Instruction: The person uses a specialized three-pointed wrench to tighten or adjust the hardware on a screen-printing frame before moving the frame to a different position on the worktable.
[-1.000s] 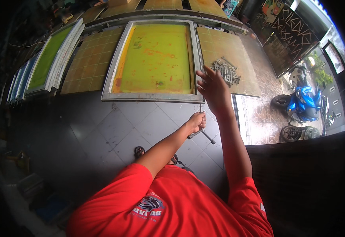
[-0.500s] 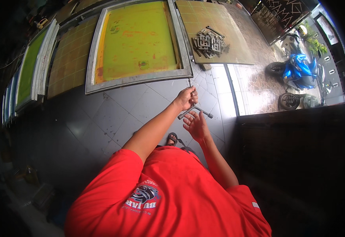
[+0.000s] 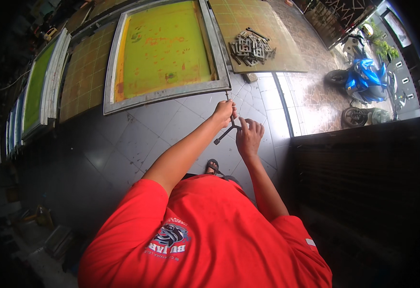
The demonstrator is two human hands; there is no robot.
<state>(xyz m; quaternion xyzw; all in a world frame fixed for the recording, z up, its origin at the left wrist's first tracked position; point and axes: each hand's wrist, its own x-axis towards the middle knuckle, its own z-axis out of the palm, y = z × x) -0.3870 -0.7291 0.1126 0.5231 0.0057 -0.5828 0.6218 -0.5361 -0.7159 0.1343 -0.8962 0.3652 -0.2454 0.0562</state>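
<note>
A Y-shaped socket wrench (image 3: pixel 225 135) points up to the near right corner of a grey-framed printing screen (image 3: pixel 166 93) with yellow-green mesh. My left hand (image 3: pixel 225 111) is wrapped around the wrench's shaft just below that corner. At the fork, my right hand (image 3: pixel 249 138) is against the right arm of the wrench, its fingers bent and apart; that arm is mostly hidden by the hand. The wrench's other arm sticks out toward my body, lower left. Whatever the wrench's tip meets at the frame is too small to make out.
Right of the screen, a tan board (image 3: pixel 286 57) bears a heap of metal brackets (image 3: pixel 252 47). Another green screen (image 3: pixel 37 86) and a gridded board (image 3: pixel 87 72) stand left. A blue motorbike (image 3: pixel 366 79) is parked beyond. A dark wooden surface (image 3: pixel 354 173) lies to my right.
The wrench has turned, and its right arm is now behind my right hand. My right hand has moved up and right against it. My left hand stays on the shaft.
</note>
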